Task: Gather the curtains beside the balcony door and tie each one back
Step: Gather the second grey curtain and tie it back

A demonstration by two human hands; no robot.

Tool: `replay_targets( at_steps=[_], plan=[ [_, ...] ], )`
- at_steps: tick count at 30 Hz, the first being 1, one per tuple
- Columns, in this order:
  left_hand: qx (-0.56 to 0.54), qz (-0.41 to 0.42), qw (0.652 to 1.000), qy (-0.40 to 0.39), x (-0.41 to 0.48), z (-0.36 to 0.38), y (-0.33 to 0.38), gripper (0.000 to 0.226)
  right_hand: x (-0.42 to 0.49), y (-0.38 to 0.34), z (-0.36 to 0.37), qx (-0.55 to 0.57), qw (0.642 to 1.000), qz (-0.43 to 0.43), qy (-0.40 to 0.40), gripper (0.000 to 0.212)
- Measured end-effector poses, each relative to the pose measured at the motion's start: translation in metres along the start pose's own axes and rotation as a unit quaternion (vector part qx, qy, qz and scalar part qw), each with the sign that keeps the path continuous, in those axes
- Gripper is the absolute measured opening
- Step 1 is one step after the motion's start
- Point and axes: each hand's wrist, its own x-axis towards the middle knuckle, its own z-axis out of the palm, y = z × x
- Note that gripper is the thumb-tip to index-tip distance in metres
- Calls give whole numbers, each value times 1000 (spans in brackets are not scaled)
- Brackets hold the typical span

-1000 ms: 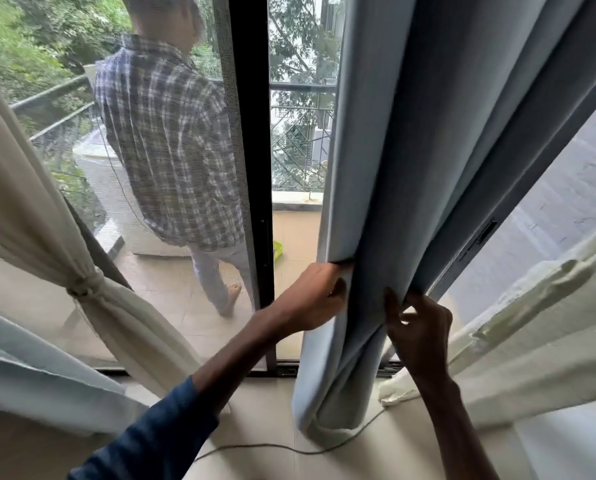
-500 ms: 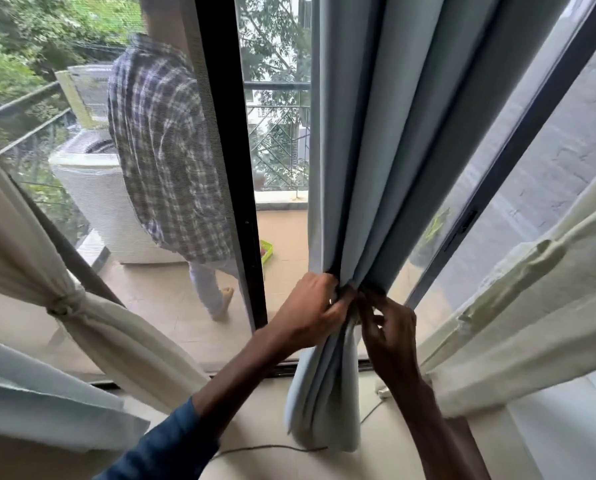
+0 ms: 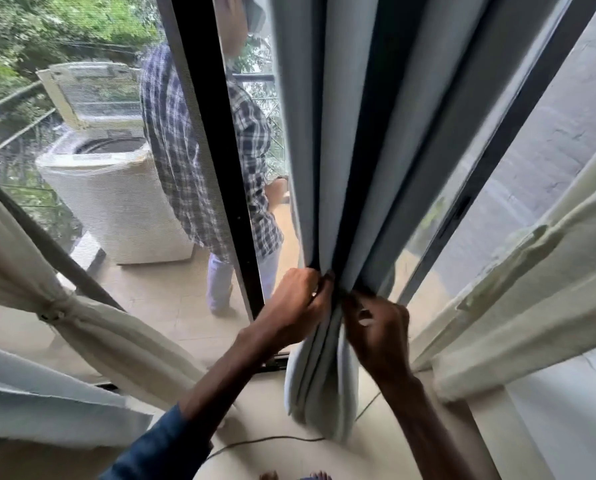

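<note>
1. The left arm wears a dark blue sleeve (image 3: 158,448) of plain cloth, its rumpled cuff ending partway up the forearm.
2. The left hand (image 3: 296,299) is bare.
3. The right hand (image 3: 376,337) and its forearm are bare as far as the view shows.
4. Bare toes (image 3: 269,476) show at the bottom edge.

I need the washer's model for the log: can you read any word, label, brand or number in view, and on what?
No text can be read anywhere in view.
Washing machine: too blurred, no brand or label legible.
Grey curtain, gripped by the left hand and right hand: plain, no print.
Tied cream curtain: plain, no print.
</note>
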Motion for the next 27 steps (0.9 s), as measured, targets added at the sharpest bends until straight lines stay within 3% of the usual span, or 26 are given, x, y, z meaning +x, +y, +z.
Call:
replay_targets(
  at_steps=[3, 7, 10, 14, 18, 22, 27],
  plan=[
    [-16, 29, 999, -3, 0, 6, 1, 50, -1, -9, 14, -15, 1000, -18, 10, 33],
    [-67, 12, 997, -34, 1, 8, -16, 69, 1, -10, 13, 8, 999, -38, 8, 27],
    [-2, 19, 1000, 10, 1, 12, -19, 57, 1, -7, 12, 30, 999, -21, -33, 30],
    [62, 23, 997, 49, 7, 10, -17, 46, 4, 5, 9, 64, 995, -9, -72, 15],
    [81, 15, 996, 33, 7, 8, -20, 63, 3, 27, -1, 31, 999, 8, 27, 27],
    [77, 4, 996, 43, -1, 10, -24, 58, -12, 32, -10, 36, 989, 70, 126, 39],
    [70, 12, 997, 39, -9, 26, -9, 47, -24, -2, 4, 172, 974, 131, 67, 66]
  ],
)
